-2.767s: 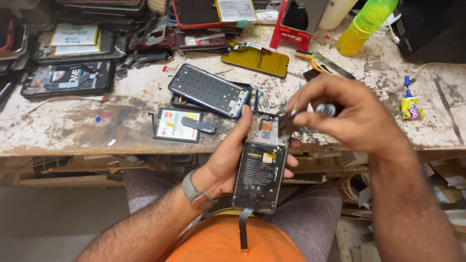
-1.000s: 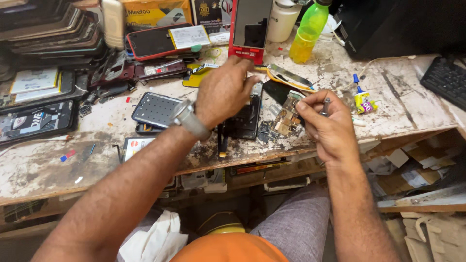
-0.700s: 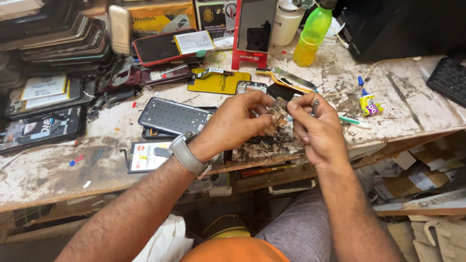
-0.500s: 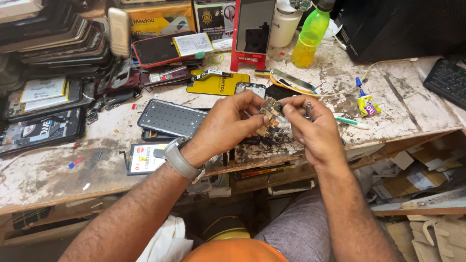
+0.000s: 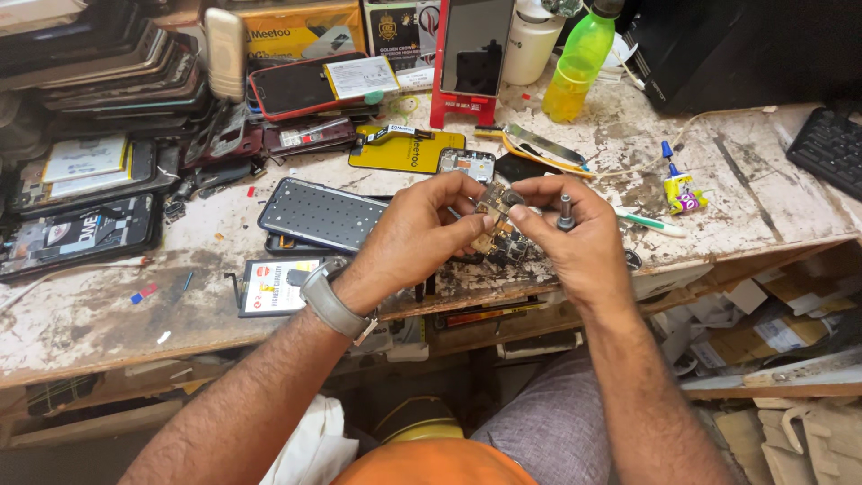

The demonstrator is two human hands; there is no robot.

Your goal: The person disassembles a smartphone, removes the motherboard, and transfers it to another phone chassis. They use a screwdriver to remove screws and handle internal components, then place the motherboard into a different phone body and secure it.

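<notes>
We see both hands meeting over the front edge of the workbench (image 5: 108,332). The left hand (image 5: 422,229) is curled, its thumb and fingertips pinched on a small circuit board (image 5: 495,205). The right hand (image 5: 575,233) is curled too: its thumb and forefinger nip the same board from the other side, while a small screwdriver (image 5: 566,212) stands tucked in that hand, its grey knob end upward. The board is held in the air between the two hands, just above the bench edge; its long axis appears to run steeply, upper end away from us, though fingers cover much of it.

We count one board in hand and one screwdriver. A grey wristwatch (image 5: 330,301) sits on the left wrist. On the bench behind lie one dark phone back cover (image 5: 323,214), one yellow flat part (image 5: 404,153), one green bottle (image 5: 579,67) and one small glue tube (image 5: 678,184).
</notes>
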